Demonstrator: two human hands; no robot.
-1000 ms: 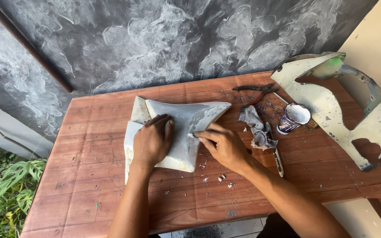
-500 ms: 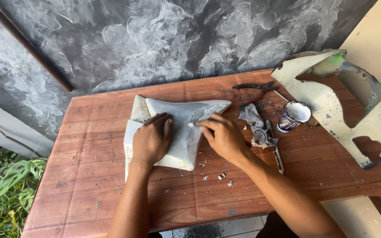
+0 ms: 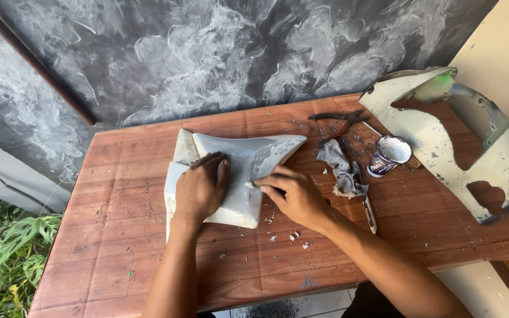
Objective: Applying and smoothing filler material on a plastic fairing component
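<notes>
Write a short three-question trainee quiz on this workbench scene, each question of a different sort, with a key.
1. True or false: the left hand lies flat on the grey-white body panel.
2. Multiple choice: what lies directly between the panel and the small open can? A) a grey rag B) a hammer C) a glove
3. Fill in: the large cut-out fairing piece rests at the wooden table's ____ end, as the person sees it.

Key
1. True; its palm presses down on the panel.
2. A, the crumpled grey rag.
3. Right. The right hand works fingertips against the panel's surface; whether it grips anything cannot be told.
</notes>
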